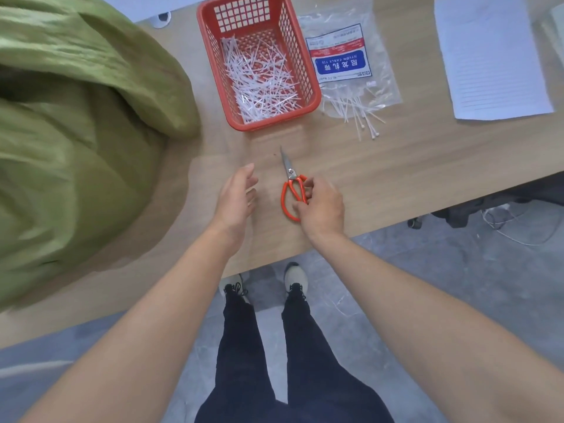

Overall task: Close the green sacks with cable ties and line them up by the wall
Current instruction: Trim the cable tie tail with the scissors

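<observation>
A person is standing at a wooden table [427, 166], looking down at their own bare forearms. A bulky green sack [76, 141] is lying slumped over the left side of the table, its cloth folded and rumpled; its mouth cannot be made out, so which way it is pointing is unclear. Scissors [290, 174] with orange handles are lying near the front edge, long axis running away from the person, closed blades pointing toward a red basket [308, 71]. The right hand [320, 209] is gripping the handle loops, fingers curled around them. The left hand [236, 196] is hovering just left of the scissors, fingers relaxed and holding nothing. The basket is holding a loose heap of white cable ties [259, 83] lying in all directions. Just right of it, a clear plastic bag [345, 56] is lying lengthwise, more ties [360, 117] spilling from its near end, heads toward the person. A lined paper pad [491, 56] is resting at far right.
</observation>
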